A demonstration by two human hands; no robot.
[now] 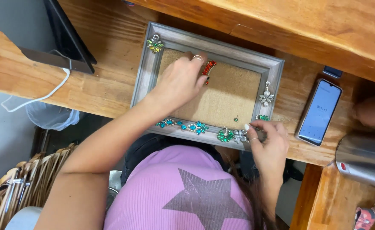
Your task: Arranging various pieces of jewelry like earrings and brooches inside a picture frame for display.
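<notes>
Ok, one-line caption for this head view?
Left hand rests on the burlap-backed grey picture frame by a red rhinestone ornament; right hand touches the clear flower-shaped gem at its corner.

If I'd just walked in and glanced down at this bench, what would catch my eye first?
Most likely the grey wooden picture frame lying flat on the wooden workbench, its border studded with teal, green and clear rhinestone flowers along the near edge. The left hand rests on the burlap backing by a red beaded piece, while the right hand pinches at the near right corner. A smartphone with a lit screen lies to the right.
</notes>
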